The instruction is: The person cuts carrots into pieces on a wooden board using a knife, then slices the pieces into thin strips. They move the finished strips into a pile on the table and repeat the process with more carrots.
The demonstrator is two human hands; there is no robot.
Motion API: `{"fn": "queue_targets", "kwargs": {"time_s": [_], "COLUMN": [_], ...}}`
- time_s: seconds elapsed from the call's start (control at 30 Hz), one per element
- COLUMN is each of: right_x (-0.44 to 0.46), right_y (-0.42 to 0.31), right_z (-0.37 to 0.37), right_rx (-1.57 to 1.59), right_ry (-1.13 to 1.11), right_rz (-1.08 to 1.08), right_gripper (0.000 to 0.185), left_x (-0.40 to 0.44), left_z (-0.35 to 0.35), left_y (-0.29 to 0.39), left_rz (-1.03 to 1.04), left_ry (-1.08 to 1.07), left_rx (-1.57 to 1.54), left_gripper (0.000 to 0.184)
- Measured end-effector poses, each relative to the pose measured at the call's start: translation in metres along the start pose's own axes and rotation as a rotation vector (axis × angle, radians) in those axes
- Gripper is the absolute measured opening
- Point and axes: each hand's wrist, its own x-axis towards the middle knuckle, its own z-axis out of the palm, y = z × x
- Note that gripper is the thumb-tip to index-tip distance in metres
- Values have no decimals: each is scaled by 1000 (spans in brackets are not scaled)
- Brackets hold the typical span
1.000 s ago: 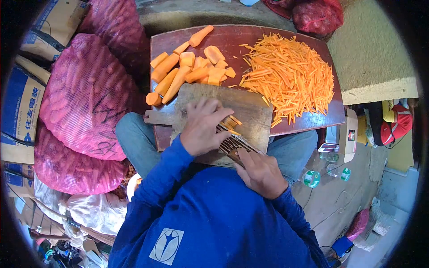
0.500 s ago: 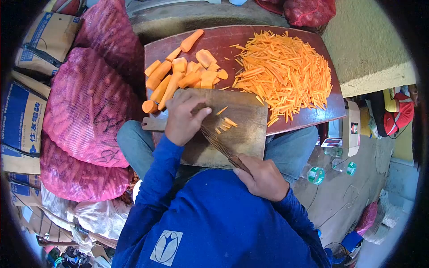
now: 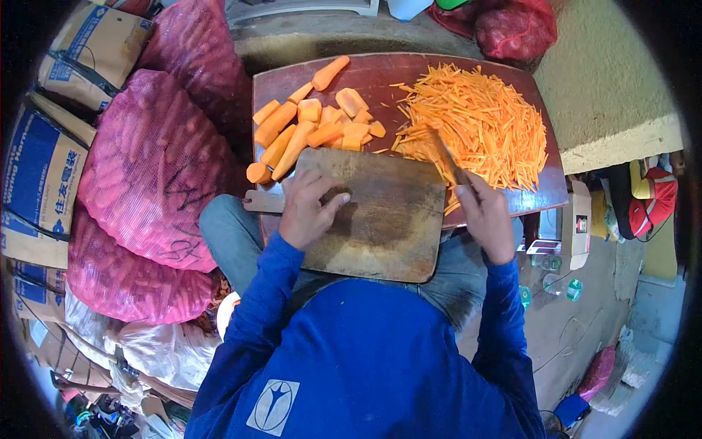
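Observation:
My right hand (image 3: 484,218) grips a knife (image 3: 446,157) by its handle. The blade reaches over the near left edge of a big heap of carrot strips (image 3: 482,121). Over the left part of a wooden cutting board (image 3: 387,227), my left hand (image 3: 311,210) is loosely curled, thumb apart from the fingers, holding nothing. No carrot pieces show on the board's surface. Just beyond the board lie peeled carrot chunks (image 3: 296,143), some long, some cut short. The board rests across my lap against the near edge of a dark red table (image 3: 395,69).
Pink mesh sacks of carrots (image 3: 153,168) stack up on the left, beside cardboard boxes (image 3: 44,175). A red mesh bag (image 3: 515,29) sits behind the table. To the right are a low concrete ledge (image 3: 621,139), an open carton (image 3: 579,223) and plastic bottles (image 3: 553,284) on the floor.
My right hand has swung up and right with the knife, from the board to the strip heap. The few strips on the board are gone from it. My left hand stays over the board's left side.

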Motion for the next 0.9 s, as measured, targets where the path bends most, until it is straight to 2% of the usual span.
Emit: {"fn": "queue_targets", "kwargs": {"time_s": [0.07, 0.13, 0.27, 0.3, 0.4, 0.43, 0.47, 0.53, 0.63, 0.73, 0.8, 0.9], "right_x": [-8, -20, -40, -43, -50, -55, -56, -57, -59, -61, -60, -62], "right_y": [-10, -26, -4, -13, -28, -24, -23, -23, -26, -25, -25, -26], "right_z": [-7, -8, 21, 22, 22, 30, 33, 35, 40, 38, 35, 36], "right_rx": [-4, 40, 75, 97, 162, 233, 232, 247, 244, 252, 257, 264], "right_ry": [20, 88, -23, -105, -142, -33, -28, -154, -152, -139, -149, -104], "right_rz": [-8, -26, -112, -31, 38, -58, -56, -40, -47, -8, 28, 26], "right_gripper": [33, 32, 33, 33, 31, 30, 30, 29, 28, 28, 27, 27], "left_x": [15, 35, 66, 73, 84, 87, 92, 105, 138, 182, 203, 209], "left_z": [-3, -7, -2, -3, -1, 1, 3, 9, 18, 30, 37, 46], "left_y": [-1, -1, -17, -19, -24, -26, -27, -31, -40, -53, -61, -71], "left_rz": [-7, 128, 156, 121, 140, 144, 159, 178, 161, 98, -30, -16], "left_ry": [-12, 65, 138, 96, 95, 91, 83, 75, 23, -22, -133, -152], "left_rx": [20, 156, 391, 431, 543, 543, 519, 495, 496, 560, 651, 660], "left_gripper": [21, 22, 26, 31, 36, 36, 39, 41, 38, 42, 47, 51]}}
